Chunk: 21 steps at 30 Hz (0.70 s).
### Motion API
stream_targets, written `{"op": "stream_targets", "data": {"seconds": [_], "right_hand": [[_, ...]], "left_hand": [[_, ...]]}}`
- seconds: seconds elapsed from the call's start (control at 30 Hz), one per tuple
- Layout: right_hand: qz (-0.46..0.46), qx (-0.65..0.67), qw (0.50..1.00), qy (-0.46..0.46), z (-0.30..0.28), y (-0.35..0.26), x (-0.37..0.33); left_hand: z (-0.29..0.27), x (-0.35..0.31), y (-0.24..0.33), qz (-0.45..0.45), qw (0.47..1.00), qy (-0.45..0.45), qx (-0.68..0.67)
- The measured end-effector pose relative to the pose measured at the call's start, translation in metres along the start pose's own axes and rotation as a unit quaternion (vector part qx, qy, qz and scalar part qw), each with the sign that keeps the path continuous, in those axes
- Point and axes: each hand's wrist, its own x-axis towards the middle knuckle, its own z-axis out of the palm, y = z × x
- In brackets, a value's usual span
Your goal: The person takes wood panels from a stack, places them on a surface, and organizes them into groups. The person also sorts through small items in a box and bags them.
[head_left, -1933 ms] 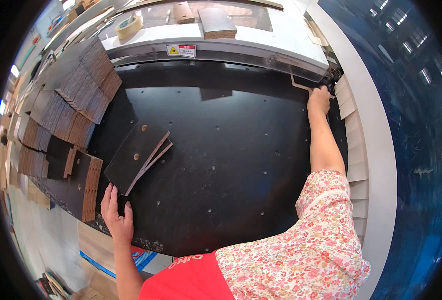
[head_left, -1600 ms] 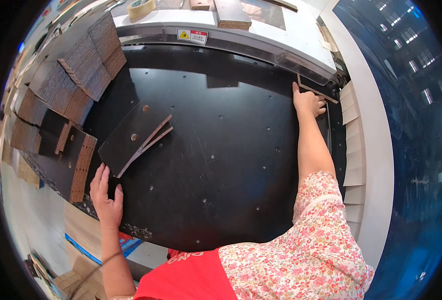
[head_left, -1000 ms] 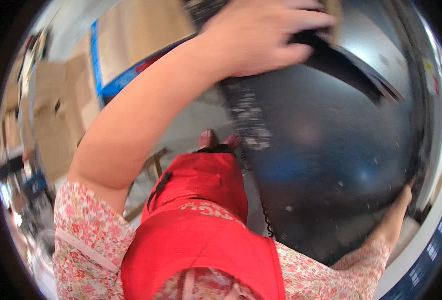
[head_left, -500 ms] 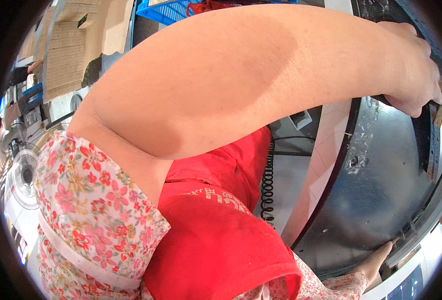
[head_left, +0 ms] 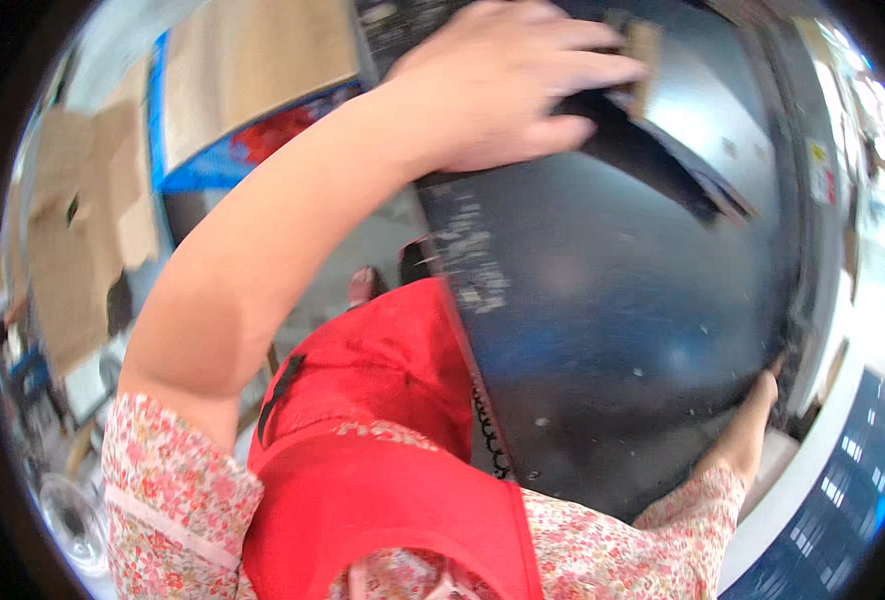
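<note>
My left hand [head_left: 497, 90] reaches across the dark, scuffed tabletop [head_left: 602, 300]. Its thumb and fingers are bent around the near end of a black strip-like piece [head_left: 652, 160], whose exact kind I cannot make out. A short brown block [head_left: 643, 65] lies by the fingertips. At the table's right edge is my right hand [head_left: 768, 385], small and blurred, close to a dark rail [head_left: 797, 310]. Its fingers are mostly indistinct, and whether it holds anything does not show.
Left of the table, a blue crate [head_left: 197, 175] with red material inside has cardboard [head_left: 262, 70] over it. A torn cardboard box [head_left: 87, 230] stands farther left. A black coiled cord [head_left: 487, 430] hangs by the table's near edge. A fan [head_left: 70, 525] is at lower left.
The view has swung, so the tabletop sits farther left in the picture and the crate shows more. My left hand appears nearer the top middle, still at the black piece; the right hand remains at the edge.
</note>
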Motion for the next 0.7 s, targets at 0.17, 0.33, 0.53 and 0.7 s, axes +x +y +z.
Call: {"op": "stream_targets", "data": {"seconds": [0.17,0.33,0.53,0.7], "right_hand": [[0.112,0.006,0.993,-0.032,-0.017,-0.003,-0.021],[0.201,0.041,0.976,-0.071,-0.026,0.011,-0.035],[0.177,0.051,0.980,-0.080,-0.033,0.010,-0.053],[0.175,0.060,0.980,-0.069,-0.026,0.020,-0.047]], "left_hand": [[-0.005,0.001,0.004,-0.024,0.999,-0.044,0.004],[-0.012,0.002,0.012,-0.062,0.994,-0.092,0.007],[-0.011,0.002,0.012,-0.048,0.995,-0.086,-0.006],[-0.009,0.002,0.012,-0.035,0.996,-0.076,-0.023]]}}
